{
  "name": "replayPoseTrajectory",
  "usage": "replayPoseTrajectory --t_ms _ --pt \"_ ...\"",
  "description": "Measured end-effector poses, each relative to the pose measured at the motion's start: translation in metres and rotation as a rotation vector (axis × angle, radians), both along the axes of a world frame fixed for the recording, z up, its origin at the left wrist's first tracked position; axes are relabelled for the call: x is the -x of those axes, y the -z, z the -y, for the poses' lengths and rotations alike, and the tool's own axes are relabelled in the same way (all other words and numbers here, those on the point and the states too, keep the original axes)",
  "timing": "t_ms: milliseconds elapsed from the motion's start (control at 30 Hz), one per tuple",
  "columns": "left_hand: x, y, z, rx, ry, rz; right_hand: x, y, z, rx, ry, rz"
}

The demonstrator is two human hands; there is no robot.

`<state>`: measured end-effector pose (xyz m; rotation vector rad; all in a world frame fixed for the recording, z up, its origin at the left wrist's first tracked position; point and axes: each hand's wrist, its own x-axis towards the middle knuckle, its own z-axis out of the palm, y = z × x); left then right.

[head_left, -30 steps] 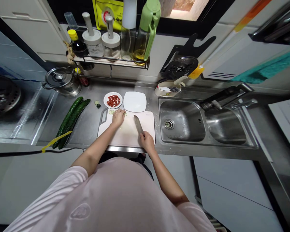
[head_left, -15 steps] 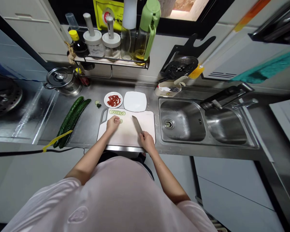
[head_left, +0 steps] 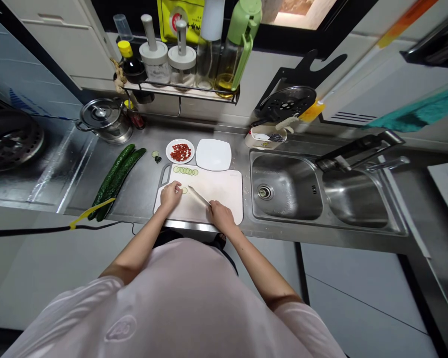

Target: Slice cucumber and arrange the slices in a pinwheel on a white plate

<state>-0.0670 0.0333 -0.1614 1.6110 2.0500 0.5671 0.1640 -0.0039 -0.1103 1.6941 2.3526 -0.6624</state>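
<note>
My right hand [head_left: 221, 216] is wrapped round the handle of a knife [head_left: 199, 196], whose blade points up and left over the white cutting board [head_left: 224, 191]. Over the board's left part is my left hand [head_left: 171, 195], fingers curled together; what they hold, if anything, is too small to make out. A single cucumber slice [head_left: 184, 190] lies between my left fingertips and the knife tip. Along the board's top edge runs an overlapping row of cucumber slices [head_left: 185, 171].
Behind the board are a plate of chopped red pieces [head_left: 180, 152] and a white square plate [head_left: 213, 154]. Two cucumbers [head_left: 115, 181] and a lidded pot [head_left: 104, 122] stand left. A sink [head_left: 287, 186] is at right; a bottle rack [head_left: 182, 89] hangs above.
The knife has swung left and its blade now lies lower, near the single slice. My right hand has moved left with it. The camera view has shifted slightly.
</note>
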Motion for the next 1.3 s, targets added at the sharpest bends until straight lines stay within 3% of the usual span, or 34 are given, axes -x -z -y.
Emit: replayPoseTrajectory --t_ms 267,1300 --pt "0.008 0.011 -0.009 0.016 -0.047 0.0 0.011 -0.001 0.002 0.028 -0.076 0.044" --pt "0.012 0.011 -0.017 0.101 -0.041 -0.017 0.022 -0.014 -0.005 0.11 -0.185 0.151"
